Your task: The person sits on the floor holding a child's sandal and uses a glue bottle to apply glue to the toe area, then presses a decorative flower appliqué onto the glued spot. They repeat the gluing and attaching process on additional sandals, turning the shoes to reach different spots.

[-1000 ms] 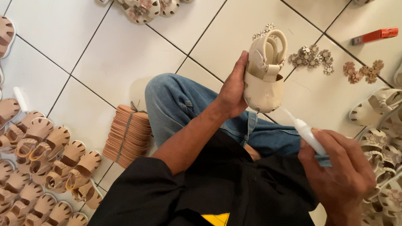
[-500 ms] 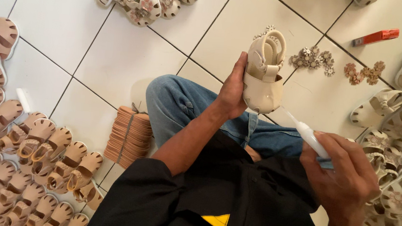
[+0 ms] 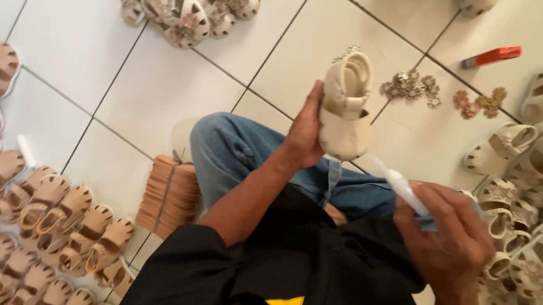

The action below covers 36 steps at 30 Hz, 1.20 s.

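My left hand (image 3: 304,132) holds a small cream baby sandal (image 3: 345,110) upright above my knee, fingers behind its sole. In my right hand (image 3: 452,239) is a white glue tube (image 3: 402,186), its nozzle pointing up toward the sandal's toe and nearly touching it. Both hands are over my blue jeans (image 3: 245,153) and black shirt.
Rows of tan sandals (image 3: 26,215) lie on the white tile floor at the left. Cream flowered sandals (image 3: 539,198) are heaped at the right and more (image 3: 180,1) at the top. A stack of tan insoles (image 3: 171,196) sits by my leg. Loose flower trims (image 3: 414,86) and a red cutter (image 3: 492,56) lie beyond.
The sandal and both hands have barely shifted; the tube's nozzle stays close under the sandal's toe.
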{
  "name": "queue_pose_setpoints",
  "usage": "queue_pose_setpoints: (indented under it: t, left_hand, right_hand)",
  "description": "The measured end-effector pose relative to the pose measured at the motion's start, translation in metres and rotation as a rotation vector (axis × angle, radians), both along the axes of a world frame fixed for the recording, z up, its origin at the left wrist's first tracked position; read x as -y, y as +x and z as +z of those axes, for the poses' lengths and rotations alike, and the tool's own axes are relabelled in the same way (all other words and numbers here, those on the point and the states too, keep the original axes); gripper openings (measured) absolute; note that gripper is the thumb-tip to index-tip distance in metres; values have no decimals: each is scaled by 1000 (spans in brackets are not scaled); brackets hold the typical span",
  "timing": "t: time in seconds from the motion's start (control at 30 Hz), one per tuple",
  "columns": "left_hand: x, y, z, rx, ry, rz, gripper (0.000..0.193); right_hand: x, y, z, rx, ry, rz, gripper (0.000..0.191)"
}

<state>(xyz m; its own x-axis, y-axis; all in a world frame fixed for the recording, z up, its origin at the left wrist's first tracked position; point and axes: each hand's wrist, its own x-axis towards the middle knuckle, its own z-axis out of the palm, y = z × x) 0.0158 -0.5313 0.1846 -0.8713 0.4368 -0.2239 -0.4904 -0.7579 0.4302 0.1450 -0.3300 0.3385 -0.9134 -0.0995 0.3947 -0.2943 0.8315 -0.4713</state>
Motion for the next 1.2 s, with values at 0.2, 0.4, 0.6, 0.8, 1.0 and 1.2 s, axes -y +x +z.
queue_pose_setpoints:
  t: [0.2, 0.4, 0.6, 0.8, 1.0, 1.2]
  left_hand:
    - [4, -13, -9, 97, -1, 21, 65]
    - [5, -35, -9, 62, -51, 26, 67]
    - [-15, -71, -4, 86, -29, -6, 69]
    - [-26, -110, -5, 98, -86, -25, 71]
    - [-27, -136, -11, 122, -136, -6, 70]
    - [-41, -135, -27, 53, -92, -35, 65]
  right_hand:
    - [-35, -17, -40, 161, -368, -208, 31]
    - [-64, -92, -139, 367, -834, -290, 20]
    - [-50, -221, -227, 214, -551, -212, 21]
    - [-34, -327, -255, 252, -289, -267, 22]
    - [-37, -363, -273, 229, -35, -273, 29]
    - [-90, -317, -294, 152, -211, -274, 33]
